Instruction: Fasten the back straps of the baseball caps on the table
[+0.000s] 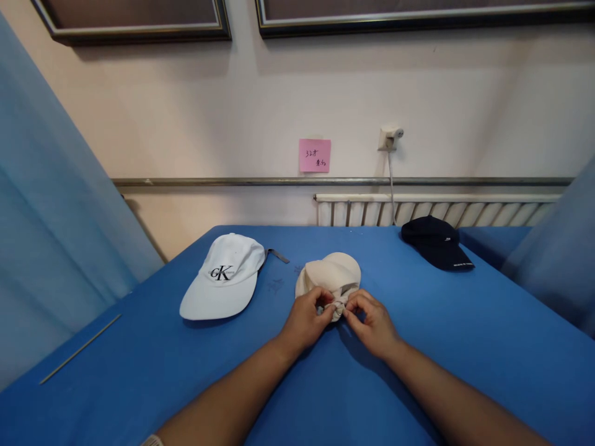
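A beige cap [328, 272] lies on the blue table in front of me, its brim pointing to the far side. My left hand [309, 314] pinches the near back edge of this cap, thumb and fingers closed on the fabric. From the other side my right hand [370, 321] grips the same bunched edge close to the strap, fingertips almost meeting those of the left. The strap's details are mostly hidden by my fingers. To the left sits a white cap [232, 266] with black letters, its grey strap loose at the back.
A black cap [434, 241] rests at the far right of the blue table [297, 402]. A thin stick [80, 349] lies at the left edge. Blue curtains [51, 204] hang on both sides. Behind are a radiator [362, 214], a metal rail [251, 182] and a plugged-in socket [388, 139].
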Demonstrator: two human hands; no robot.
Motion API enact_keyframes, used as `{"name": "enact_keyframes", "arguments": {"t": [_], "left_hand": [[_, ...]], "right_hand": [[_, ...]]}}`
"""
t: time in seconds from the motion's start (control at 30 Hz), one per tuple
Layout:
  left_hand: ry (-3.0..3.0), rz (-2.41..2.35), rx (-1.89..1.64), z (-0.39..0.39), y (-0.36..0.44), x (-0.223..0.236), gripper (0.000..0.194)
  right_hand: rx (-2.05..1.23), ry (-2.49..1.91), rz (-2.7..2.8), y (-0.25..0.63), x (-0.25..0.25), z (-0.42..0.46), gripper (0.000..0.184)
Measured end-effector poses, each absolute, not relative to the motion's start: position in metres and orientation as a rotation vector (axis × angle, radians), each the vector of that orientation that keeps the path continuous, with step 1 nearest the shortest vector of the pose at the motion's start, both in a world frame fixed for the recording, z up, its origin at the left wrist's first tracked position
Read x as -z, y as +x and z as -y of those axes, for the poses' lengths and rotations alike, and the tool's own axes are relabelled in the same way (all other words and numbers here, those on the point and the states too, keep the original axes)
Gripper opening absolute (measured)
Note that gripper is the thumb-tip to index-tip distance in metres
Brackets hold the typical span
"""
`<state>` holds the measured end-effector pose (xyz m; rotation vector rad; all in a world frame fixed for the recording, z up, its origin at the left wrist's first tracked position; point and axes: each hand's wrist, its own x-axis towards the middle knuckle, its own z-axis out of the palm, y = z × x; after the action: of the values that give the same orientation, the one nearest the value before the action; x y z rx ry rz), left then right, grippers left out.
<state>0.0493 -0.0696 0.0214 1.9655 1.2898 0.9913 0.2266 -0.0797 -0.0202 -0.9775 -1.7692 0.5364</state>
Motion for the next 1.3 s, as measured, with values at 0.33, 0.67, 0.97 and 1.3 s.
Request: {"name": "enact_keyframes", "arguments": {"t": [0.33, 0.67, 0.97, 1.3], "left_hand": [[1.874, -1.175, -1.006, 0.068, 0.048, -0.019, 0.014], [1.935, -1.15, -1.019, 0.071, 0.05, -0.017, 0.017], [2.071, -1.305, -1.162, 0.069, 0.046, -0.014, 0.023], [2.038, -1.245, -1.248, 0.077, 0.046, -0.022, 0.024]], "right_hand": [[-0.664, -0.97, 1.668, 0.232, 0.031, 0.07, 0.015], [-0.553, -0.967, 1.694, 0.232, 0.027, 0.073, 0.007], [-0.17, -0.944, 1.953, 0.232, 0.011, 0.084, 0.015], [-0.27, -1.06, 1.947, 0.231, 0.012, 0.084, 0.009]]}}
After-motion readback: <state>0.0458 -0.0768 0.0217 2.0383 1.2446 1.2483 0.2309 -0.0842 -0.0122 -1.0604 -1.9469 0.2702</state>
